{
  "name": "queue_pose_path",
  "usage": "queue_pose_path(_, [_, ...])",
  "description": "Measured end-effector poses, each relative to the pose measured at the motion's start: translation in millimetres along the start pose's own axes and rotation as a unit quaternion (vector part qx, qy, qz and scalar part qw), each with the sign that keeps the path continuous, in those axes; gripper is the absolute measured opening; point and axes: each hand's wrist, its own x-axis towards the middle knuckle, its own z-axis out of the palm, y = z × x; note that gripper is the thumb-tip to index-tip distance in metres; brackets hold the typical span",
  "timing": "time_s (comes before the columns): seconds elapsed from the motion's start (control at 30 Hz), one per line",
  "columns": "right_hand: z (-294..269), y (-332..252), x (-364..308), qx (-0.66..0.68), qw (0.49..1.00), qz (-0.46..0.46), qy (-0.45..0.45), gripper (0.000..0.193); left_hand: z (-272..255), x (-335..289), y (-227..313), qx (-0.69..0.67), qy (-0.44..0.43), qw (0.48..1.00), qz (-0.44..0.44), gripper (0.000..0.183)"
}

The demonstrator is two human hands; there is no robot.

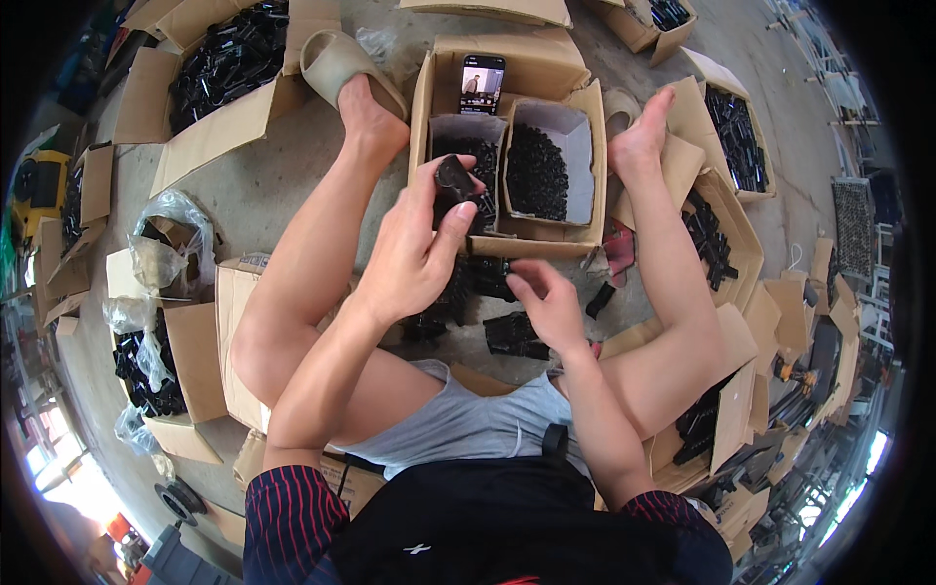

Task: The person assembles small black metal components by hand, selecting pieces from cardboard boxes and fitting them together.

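My left hand (421, 239) is raised over the near left of an open carton (531, 239). Its fingers and thumb are closed round a short black block-shaped part (453, 177), whose exact kind I cannot make out. Lower and to the right, my right hand (548, 300) has its thumb and fingertips closed at the end of a black part (490, 277) above the floor between my legs. Several more black parts (515, 334) lie there. Inside the carton are two grey-lined compartments; the right one holds a heap of small black pieces (538, 175), the left one is partly hidden by my left hand.
A phone (482, 84) with a lit screen leans at the carton's far wall. Cartons of black parts stand around me, one at far left (234, 102) and another at right (731, 255). Plastic bags (171, 239) lie at left. A slipper (336, 68) is on my left foot.
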Motion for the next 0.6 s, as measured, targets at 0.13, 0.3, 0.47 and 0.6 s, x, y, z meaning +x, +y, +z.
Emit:
queue_pose_path(0.13, [0.1, 59.1, -1.9, -0.347, 0.938, 0.005, 0.008, 0.044, -8.3, -1.3, -4.1, 0.113, 0.005, 0.993, 0.019, 0.039])
queue_pose_path(0.3, [5.4, 59.4, 7.3, -0.406, 0.913, 0.032, -0.009, 0.047, -5.6, -1.6, -5.5, -0.066, -0.013, 0.997, -0.043, 0.04])
queue_pose_path(0.47, [-4.6, 56.2, 12.6, -0.408, 0.91, 0.053, -0.04, 0.048, -0.9, -1.2, -9.2, -0.153, -0.029, 0.987, -0.036, 0.043])
queue_pose_path(0.6, [-3.4, 54.5, 8.9, -0.404, 0.912, 0.052, -0.042, 0.047, -1.3, -1.9, -12.5, -0.156, -0.028, 0.987, -0.033, 0.042])
